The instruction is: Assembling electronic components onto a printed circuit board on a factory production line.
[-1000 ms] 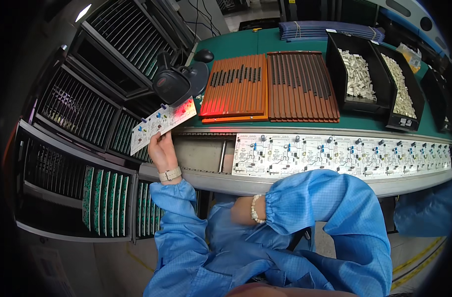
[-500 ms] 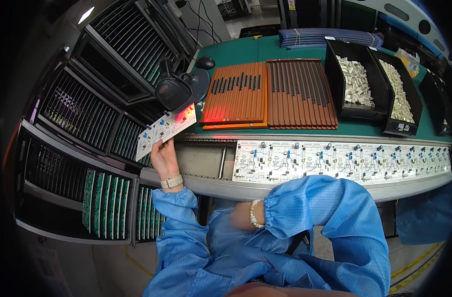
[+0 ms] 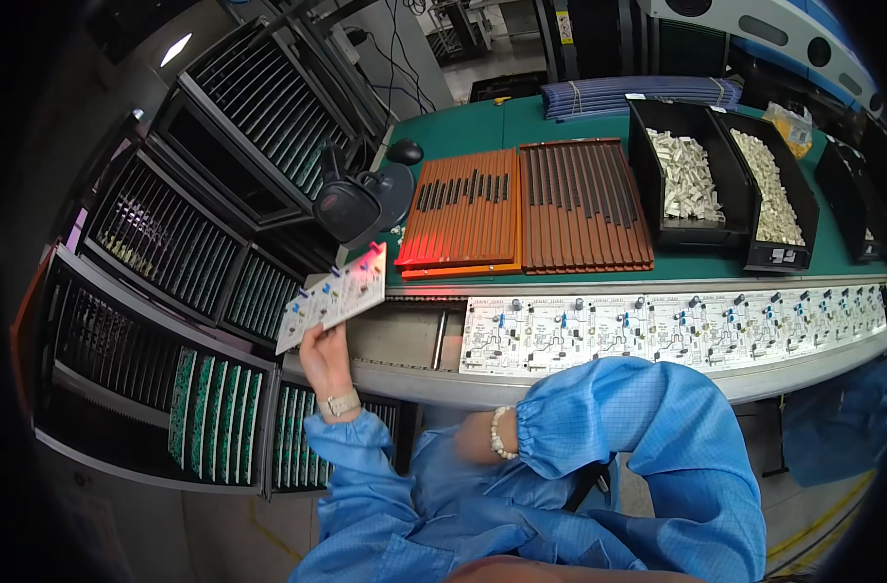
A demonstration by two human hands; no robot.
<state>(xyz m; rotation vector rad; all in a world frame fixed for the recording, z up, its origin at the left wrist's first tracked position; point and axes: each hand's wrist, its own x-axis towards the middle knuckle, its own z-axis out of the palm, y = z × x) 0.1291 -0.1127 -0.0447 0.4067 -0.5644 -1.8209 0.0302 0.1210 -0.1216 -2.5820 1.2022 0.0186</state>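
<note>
My left hand (image 3: 325, 364), with a pale watch strap at its wrist, grips the near edge of a white circuit board (image 3: 339, 297) carrying small blue, dark and yellow parts. The board is tilted, off the conveyor, just below the head of a black barcode scanner (image 3: 348, 211). Red light falls on the board's upper corner and on the brown trays beside it. Close to my body is my right hand (image 3: 473, 439), a beaded bracelet at its wrist; its fingers are blurred and hidden. A row of similar white boards (image 3: 599, 330) lies along the conveyor to the right.
Two brown slotted trays (image 3: 584, 219) with black strips lie on the green table (image 3: 521, 124). Black bins (image 3: 691, 233) of white connectors stand to their right. Racks (image 3: 259, 428) of green boards crowd the left side. The conveyor's metal rail (image 3: 414, 381) runs across in front of me.
My left hand has brought the board slightly toward me, down from the scanner head, and the red light now reaches only its upper corner. The whole view has shifted a little.
</note>
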